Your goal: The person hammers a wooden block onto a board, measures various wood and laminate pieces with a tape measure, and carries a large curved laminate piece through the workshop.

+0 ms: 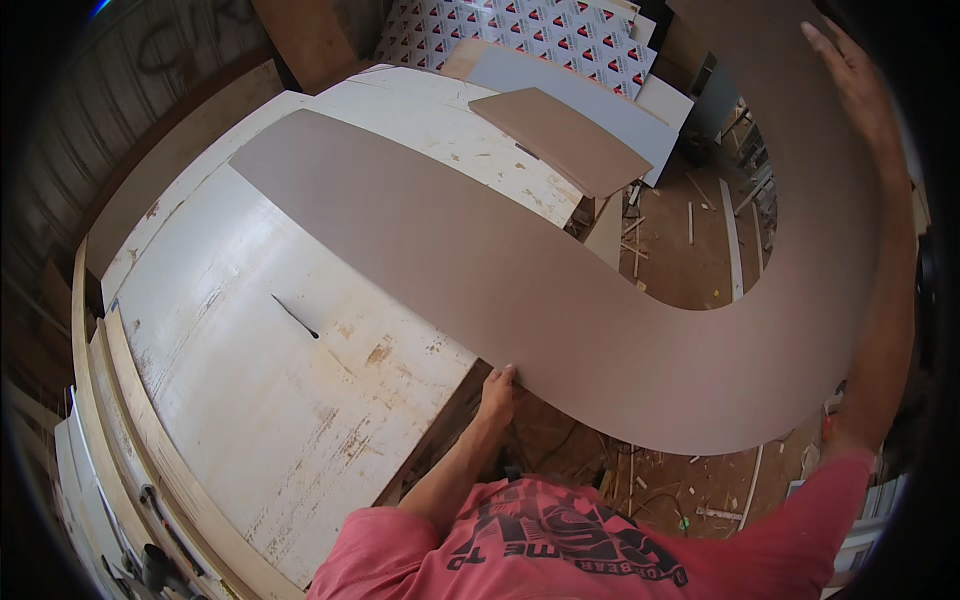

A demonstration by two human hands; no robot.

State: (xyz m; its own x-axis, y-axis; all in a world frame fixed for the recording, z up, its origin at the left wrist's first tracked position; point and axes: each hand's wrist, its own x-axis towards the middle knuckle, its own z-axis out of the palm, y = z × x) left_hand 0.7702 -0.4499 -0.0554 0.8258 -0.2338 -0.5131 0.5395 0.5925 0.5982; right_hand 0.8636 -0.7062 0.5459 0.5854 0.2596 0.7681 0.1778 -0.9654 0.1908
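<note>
A long, flexible taupe sheet (420, 240) lies across a worn white work surface (220, 380) and curves up to the upper right in a wide bend. My left hand (497, 390) grips its near edge beside the front corner of the work surface, thumb visible. At the upper right, my right hand (848, 75) holds the raised part of the same sheet, with my forearm along its outer side. A thin, dark pointed object (305, 322) rests on the white surface, left of the sheet.
Smaller brown board (560, 140), grey panel (650, 140) and red-patterned sheeting (500, 35) lie behind. Wooden strips (130, 400) and tools (155, 560) line the left side. Offcuts (730, 240) litter the brown floor (680, 240). A corrugated metal wall (100, 100) stands at left.
</note>
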